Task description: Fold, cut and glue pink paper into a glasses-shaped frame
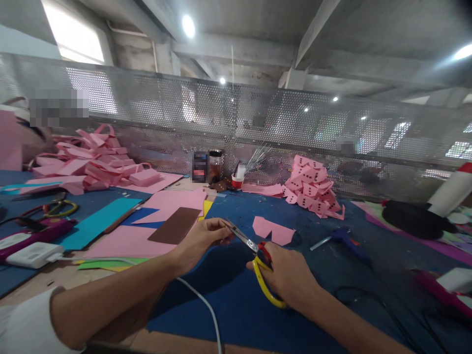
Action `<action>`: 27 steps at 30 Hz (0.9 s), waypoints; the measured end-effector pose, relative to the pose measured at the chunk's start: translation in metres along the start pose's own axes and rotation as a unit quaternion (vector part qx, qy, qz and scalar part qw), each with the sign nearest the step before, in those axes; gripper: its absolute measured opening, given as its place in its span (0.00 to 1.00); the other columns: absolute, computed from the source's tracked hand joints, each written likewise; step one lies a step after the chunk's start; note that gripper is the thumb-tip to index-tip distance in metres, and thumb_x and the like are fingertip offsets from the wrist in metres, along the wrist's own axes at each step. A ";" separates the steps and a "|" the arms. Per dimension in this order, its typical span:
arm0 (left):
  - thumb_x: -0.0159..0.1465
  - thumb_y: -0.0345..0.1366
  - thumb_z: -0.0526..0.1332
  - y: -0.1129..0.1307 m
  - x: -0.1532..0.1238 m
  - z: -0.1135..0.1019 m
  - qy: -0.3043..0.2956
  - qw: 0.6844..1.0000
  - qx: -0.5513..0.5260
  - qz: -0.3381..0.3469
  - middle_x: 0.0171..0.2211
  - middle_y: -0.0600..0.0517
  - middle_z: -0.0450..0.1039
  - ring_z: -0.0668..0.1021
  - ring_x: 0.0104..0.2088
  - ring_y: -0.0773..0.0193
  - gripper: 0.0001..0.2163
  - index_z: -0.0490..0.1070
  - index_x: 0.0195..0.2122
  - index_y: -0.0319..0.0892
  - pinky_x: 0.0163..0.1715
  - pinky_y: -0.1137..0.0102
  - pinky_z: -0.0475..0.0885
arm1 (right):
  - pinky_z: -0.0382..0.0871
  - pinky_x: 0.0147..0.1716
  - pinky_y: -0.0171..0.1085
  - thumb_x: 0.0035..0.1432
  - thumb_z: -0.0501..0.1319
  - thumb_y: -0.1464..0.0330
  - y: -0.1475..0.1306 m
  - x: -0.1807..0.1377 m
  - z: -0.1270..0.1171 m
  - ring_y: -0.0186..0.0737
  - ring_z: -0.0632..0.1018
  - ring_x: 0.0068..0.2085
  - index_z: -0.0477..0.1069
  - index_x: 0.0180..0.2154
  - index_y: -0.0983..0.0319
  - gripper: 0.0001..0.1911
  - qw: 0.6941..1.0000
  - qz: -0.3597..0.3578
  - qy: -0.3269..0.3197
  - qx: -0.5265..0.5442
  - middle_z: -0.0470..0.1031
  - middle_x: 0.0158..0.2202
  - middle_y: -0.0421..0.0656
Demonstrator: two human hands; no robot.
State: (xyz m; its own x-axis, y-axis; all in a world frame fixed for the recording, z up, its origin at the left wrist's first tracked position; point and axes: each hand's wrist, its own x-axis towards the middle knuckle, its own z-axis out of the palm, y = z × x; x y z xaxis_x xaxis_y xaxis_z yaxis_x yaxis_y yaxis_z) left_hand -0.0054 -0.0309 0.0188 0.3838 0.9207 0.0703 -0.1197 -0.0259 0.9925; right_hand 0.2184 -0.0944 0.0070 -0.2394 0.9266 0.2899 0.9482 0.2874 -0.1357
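My right hand [285,275] grips the yellow-and-red handles of a pair of scissors [254,255], blades pointing up and left. My left hand [204,236] is closed in a pinch right at the blade tips; whatever it pinches is too small to make out. Both hands hover over the dark blue mat [228,295]. A cut pink foam shape [273,229] lies flat just beyond the scissors. A brown rectangle [175,225] rests on pink sheets [147,221] left of my left hand.
Pink folded pieces are heaped at the back left [92,160] and back centre-right [309,189]. A glue gun [341,238], a red cup [238,181], jars, a second pair of scissors [59,206], a white cable [206,307] and a perforated metal screen [236,123] surround the mat.
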 end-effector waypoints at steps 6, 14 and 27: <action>0.56 0.38 0.67 0.000 0.000 0.000 0.001 1.000 0.003 0.003 0.31 0.50 0.74 0.72 0.31 0.68 0.09 0.75 0.33 0.38 0.32 0.74 0.66 | 0.48 0.24 0.36 0.59 0.55 0.47 0.001 -0.001 0.000 0.39 0.77 0.28 0.66 0.33 0.59 0.22 1.000 0.003 0.002 0.008 0.75 0.27 0.39; 0.56 0.38 0.67 0.000 -0.001 0.000 -0.007 1.000 0.006 -0.003 0.31 0.50 0.73 0.71 0.30 0.68 0.09 0.75 0.33 0.38 0.32 0.73 0.66 | 0.48 0.23 0.36 0.60 0.52 0.45 0.001 0.000 0.001 0.39 0.77 0.28 0.66 0.32 0.60 0.24 1.000 0.001 0.002 -0.006 0.75 0.27 0.40; 0.56 0.39 0.68 -0.001 0.000 -0.002 -0.018 1.000 -0.010 -0.008 0.31 0.51 0.73 0.71 0.30 0.69 0.09 0.73 0.30 0.38 0.33 0.73 0.66 | 0.47 0.23 0.35 0.60 0.53 0.46 0.001 -0.001 0.001 0.40 0.76 0.27 0.66 0.30 0.59 0.23 1.000 0.008 -0.010 0.019 0.75 0.25 0.39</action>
State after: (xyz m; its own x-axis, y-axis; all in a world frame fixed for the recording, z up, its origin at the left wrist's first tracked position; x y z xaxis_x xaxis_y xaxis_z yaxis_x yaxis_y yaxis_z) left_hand -0.0066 -0.0300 0.0180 0.4194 0.9059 0.0578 -0.1313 -0.0025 0.9913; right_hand 0.2194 -0.0943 0.0053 -0.2283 0.9358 0.2685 0.9433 0.2809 -0.1769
